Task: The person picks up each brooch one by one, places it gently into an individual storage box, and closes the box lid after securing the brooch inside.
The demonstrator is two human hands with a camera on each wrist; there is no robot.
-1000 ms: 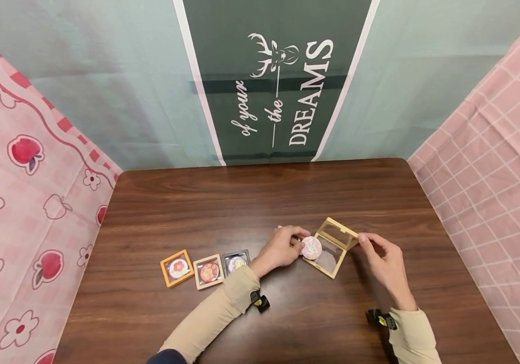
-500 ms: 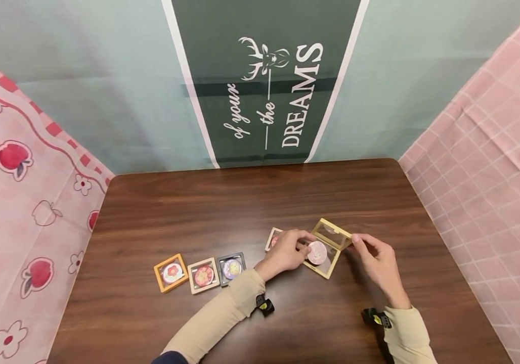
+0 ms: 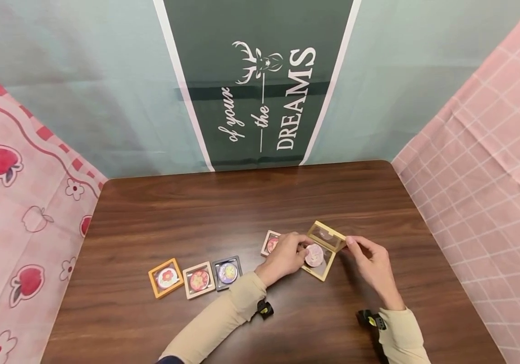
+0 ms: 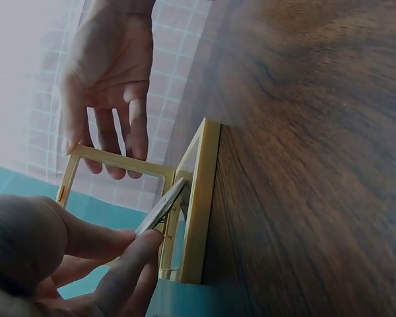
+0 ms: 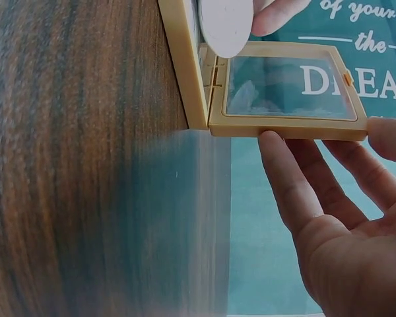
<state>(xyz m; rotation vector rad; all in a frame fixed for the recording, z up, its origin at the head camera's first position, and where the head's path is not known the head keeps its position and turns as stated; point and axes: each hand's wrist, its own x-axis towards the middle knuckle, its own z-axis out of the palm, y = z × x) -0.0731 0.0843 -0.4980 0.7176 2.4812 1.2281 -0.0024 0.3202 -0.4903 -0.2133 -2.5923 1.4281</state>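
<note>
A yellow hinged display frame (image 3: 329, 268) with clear film windows stands open on the table, its lid (image 5: 290, 127) tilted up. My left hand (image 3: 287, 255) pinches a round pink patterned disc (image 3: 314, 256), like a button badge, between thumb and fingers. The disc is over the frame's base; the left wrist view shows it almost edge-on, slanting close to the base window. My right hand (image 3: 371, 260) holds the lid's outer corner, thumb on one edge and fingertips along the side. A white, plain side of the disc (image 5: 228, 25) appears in the right wrist view.
Left of my hands sit an orange frame (image 3: 155, 286), a beige frame (image 3: 188, 288) and a dark grey frame (image 3: 238, 261), each holding a round disc. Another small frame (image 3: 265, 239) is partly hidden behind my left hand. Cloth hangs behind and beside the wooden table (image 3: 187, 212).
My left hand has brought the disc from the base's left edge to over its window. My right hand keeps hold of the lid. The head view has shifted slightly.
</note>
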